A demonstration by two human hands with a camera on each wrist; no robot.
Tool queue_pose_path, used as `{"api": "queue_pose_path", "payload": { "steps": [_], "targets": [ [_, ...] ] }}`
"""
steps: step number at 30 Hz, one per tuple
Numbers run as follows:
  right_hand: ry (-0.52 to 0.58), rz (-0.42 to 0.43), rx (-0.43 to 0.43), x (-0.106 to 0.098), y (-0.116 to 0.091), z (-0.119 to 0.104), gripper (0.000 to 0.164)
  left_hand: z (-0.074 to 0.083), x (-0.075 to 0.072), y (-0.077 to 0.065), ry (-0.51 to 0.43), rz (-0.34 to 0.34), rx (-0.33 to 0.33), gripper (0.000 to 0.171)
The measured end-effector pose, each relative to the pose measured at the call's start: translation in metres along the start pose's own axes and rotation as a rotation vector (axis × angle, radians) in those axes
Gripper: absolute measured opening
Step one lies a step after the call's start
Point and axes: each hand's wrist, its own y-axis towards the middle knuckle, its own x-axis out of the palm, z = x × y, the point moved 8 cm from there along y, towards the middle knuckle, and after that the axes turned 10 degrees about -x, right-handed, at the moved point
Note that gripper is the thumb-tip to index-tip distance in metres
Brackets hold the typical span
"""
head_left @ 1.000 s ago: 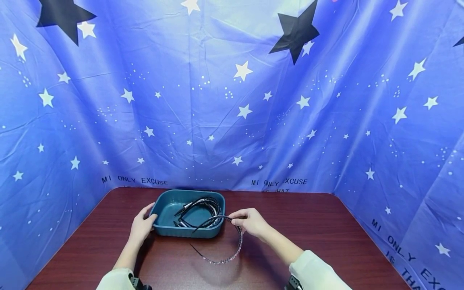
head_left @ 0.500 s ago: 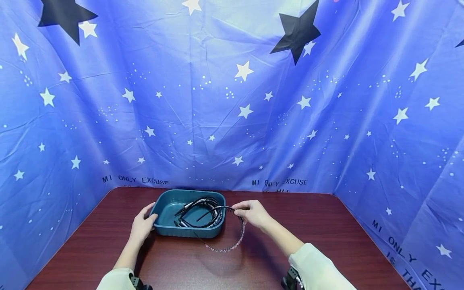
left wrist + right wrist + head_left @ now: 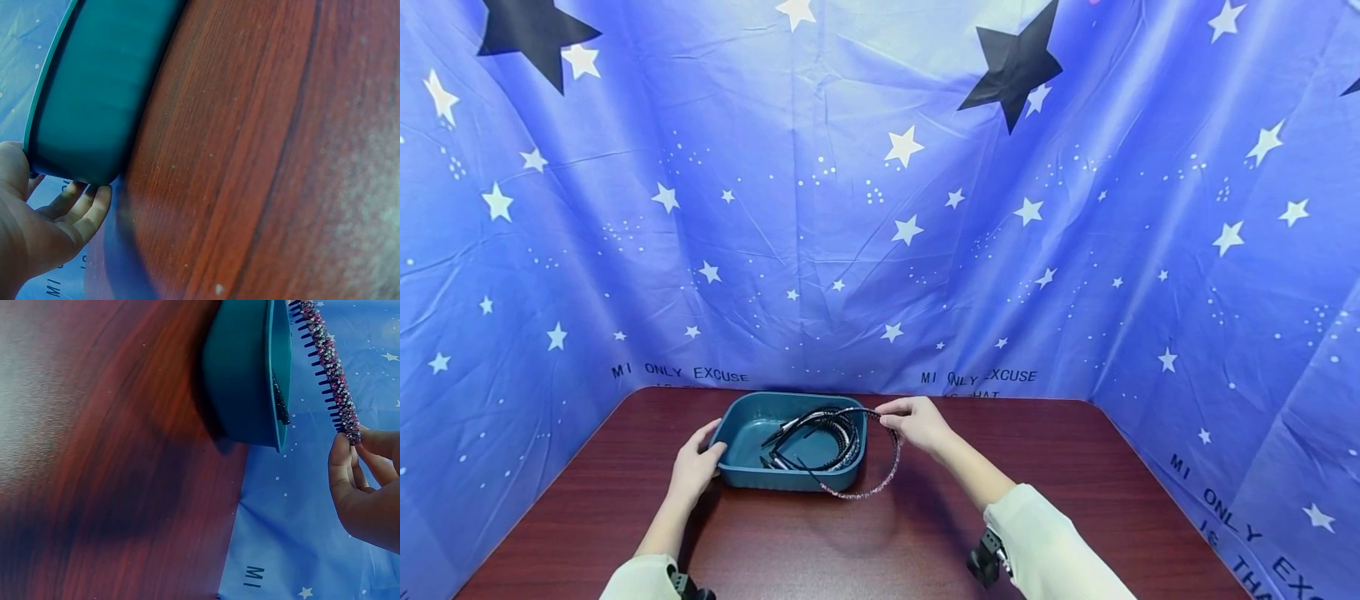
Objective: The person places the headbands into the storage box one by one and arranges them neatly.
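Observation:
My right hand (image 3: pixel 919 423) pinches a beaded headband (image 3: pixel 336 378) between thumb and fingers at the right side of a teal plastic basin (image 3: pixel 782 481). Pink, white and dark beads cover the band, and short black comb teeth line its inner edge. In the head view its two ends point left, one overlapping the basin's inside, the other its front wall. My left hand (image 3: pixel 694 468) holds the basin's left end, thumb at the rim and fingers against the outer wall (image 3: pixel 94 94). Several dark headbands (image 3: pixel 852 442) lie nested in the basin's right half.
The basin stands near the back edge of a dark red wood-grain table (image 3: pixel 1037 483). A blue star-print cloth (image 3: pixel 850 250) hangs behind the table and along both sides. Each wrist carries a black camera mount (image 3: pixel 987 557).
My right hand has lifted the headband and moved it back, its upper end now over the basin. The left hand and basin have stayed put.

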Motion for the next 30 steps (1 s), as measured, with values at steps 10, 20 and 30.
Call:
{"api": "queue_pose_path", "payload": {
  "steps": [10, 20, 30],
  "targets": [
    [-0.044, 0.012, -0.019, 0.000, 0.015, -0.006, 0.023, 0.002, -0.001, -0.003, -0.001, 0.015, 0.020, 0.050],
    [-0.046, 0.058, 0.017, 0.001, 0.028, -0.006, 0.021, 0.003, -0.002, -0.002, 0.005, 0.025, 0.025, 0.050],
    [-0.047, 0.101, 0.039, 0.006, 0.036, -0.002, 0.021, 0.002, -0.003, -0.002, -0.009, 0.032, 0.021, 0.049]
  ]
}}
